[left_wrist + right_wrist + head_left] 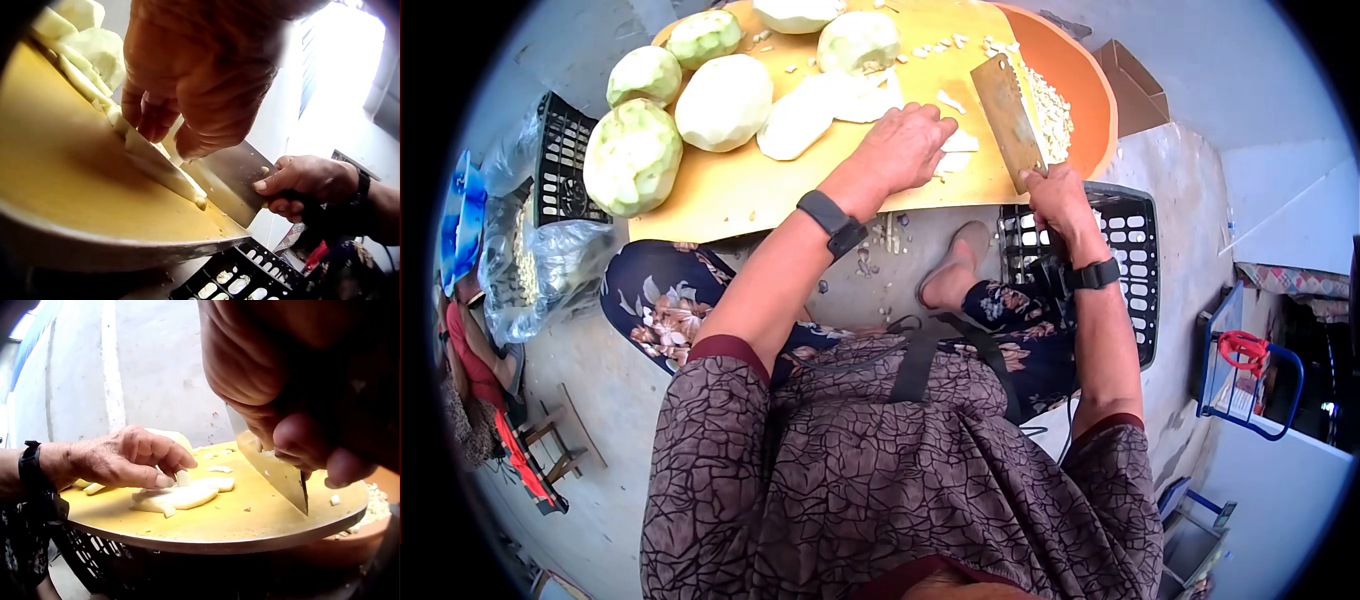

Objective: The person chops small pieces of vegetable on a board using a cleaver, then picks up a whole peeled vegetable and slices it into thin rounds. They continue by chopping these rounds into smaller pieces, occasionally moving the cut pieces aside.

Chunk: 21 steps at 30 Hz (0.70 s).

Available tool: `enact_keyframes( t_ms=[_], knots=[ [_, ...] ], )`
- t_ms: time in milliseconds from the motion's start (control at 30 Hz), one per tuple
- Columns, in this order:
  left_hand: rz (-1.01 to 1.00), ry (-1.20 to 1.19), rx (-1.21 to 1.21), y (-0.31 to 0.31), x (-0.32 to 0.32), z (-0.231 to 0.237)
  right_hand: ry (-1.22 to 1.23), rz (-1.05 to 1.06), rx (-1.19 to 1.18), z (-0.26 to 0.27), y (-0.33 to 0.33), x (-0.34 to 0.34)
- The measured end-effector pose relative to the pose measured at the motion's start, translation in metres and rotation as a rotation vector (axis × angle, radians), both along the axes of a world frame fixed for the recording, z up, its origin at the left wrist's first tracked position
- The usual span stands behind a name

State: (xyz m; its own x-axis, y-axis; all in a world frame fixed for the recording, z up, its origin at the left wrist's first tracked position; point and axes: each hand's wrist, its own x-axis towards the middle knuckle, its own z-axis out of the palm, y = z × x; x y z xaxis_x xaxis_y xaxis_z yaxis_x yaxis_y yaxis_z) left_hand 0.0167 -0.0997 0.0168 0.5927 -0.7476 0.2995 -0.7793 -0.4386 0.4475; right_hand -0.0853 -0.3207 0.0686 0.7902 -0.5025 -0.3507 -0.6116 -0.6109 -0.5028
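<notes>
My left hand point(900, 150) is low over a yellow cutting board point(720, 200), its thumb and fingers pinching a small pale piece point(183, 478) of peeled vegetable. Beneath those fingertips lie flat, pale vegetable slices point(187, 497). To the right, my right hand point(1060, 200) grips the handle of a broad cleaver point(1006, 110), whose blade stands over the board's right end. Larger cut slices point(795, 120) lie left of the left hand. Several peeled, round, pale green vegetables point(725, 103) sit farther left on the board.
An orange basin point(1097, 110) with small diced pieces point(1055, 120) stands under the board's right end. Below it is a black plastic crate point(1138, 240). A cardboard box point(1135, 90) is behind. Another black crate point(560, 160) and clear plastic bags point(550, 270) stand at left.
</notes>
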Motion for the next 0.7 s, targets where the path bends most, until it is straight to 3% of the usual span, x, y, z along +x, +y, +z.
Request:
enact_keyframes(
  t_ms=[67, 167, 367, 700],
  knots=[
    [-0.047, -0.051, -0.121, 0.007, -0.006, -0.004, 0.007, -0.006, 0.005, 0.001, 0.001, 0.000],
    [-0.126, -0.088, 0.005, 0.017, -0.014, 0.004, -0.005, -0.035, 0.008, -0.002, 0.002, 0.000],
    [-0.005, -0.112, -0.073, 0.006, -0.004, -0.012, 0.029, -0.018, -0.017, 0.000, 0.003, 0.002],
    [-0.074, -0.054, 0.067, -0.006, 0.015, 0.004, 0.037, 0.009, -0.050, -0.002, 0.001, 0.002]
  ],
)
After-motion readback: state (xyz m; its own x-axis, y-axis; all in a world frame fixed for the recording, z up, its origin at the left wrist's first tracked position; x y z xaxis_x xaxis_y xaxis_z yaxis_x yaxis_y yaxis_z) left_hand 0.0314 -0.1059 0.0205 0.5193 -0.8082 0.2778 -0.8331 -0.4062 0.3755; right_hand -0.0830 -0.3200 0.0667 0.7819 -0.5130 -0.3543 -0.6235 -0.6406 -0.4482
